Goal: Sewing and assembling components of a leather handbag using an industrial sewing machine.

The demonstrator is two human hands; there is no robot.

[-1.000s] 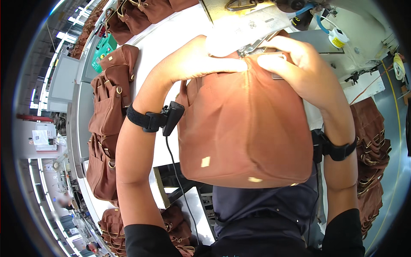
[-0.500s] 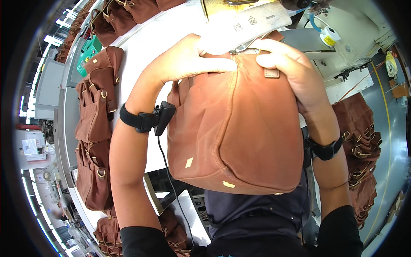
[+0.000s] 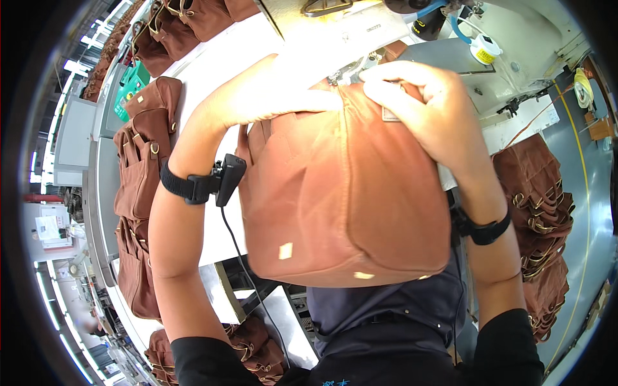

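The right hand (image 3: 428, 106) has a narrow grip, its thumb and forefinger close together on the upper edge of the one brown bag (image 3: 399, 206) being handled. The left hand (image 3: 270, 96) lays its thumb along that edge; glare and the white machine arm (image 3: 380, 29) hide its fingers, so I cannot tell how tightly that grip closes. The bag fills the middle of the view, in front of the person's dark clothing (image 3: 386, 315), with its upper end just beside the machine's metal parts (image 3: 351, 69). Its raised seam (image 3: 346, 167) runs down from between the hands, and three pale patches (image 3: 285, 251) show near its bottom. The machine arm stands over the bag's upper edge and blocks sight of the far side.

Two black wristbands (image 3: 187, 183) circle the forearms, one on each; the left one carries a black box (image 3: 232, 180). On the white tabletop (image 3: 209, 74), at least three brown bags (image 3: 138, 177) lie in a row at the left. More bags (image 3: 206, 22) lie at the upper left, and a brown stack (image 3: 531, 174) sits at the right; both overlap too much to count. One white bottle (image 3: 485, 49) stands beyond the right hand, and one green case (image 3: 129, 90) at the far left.
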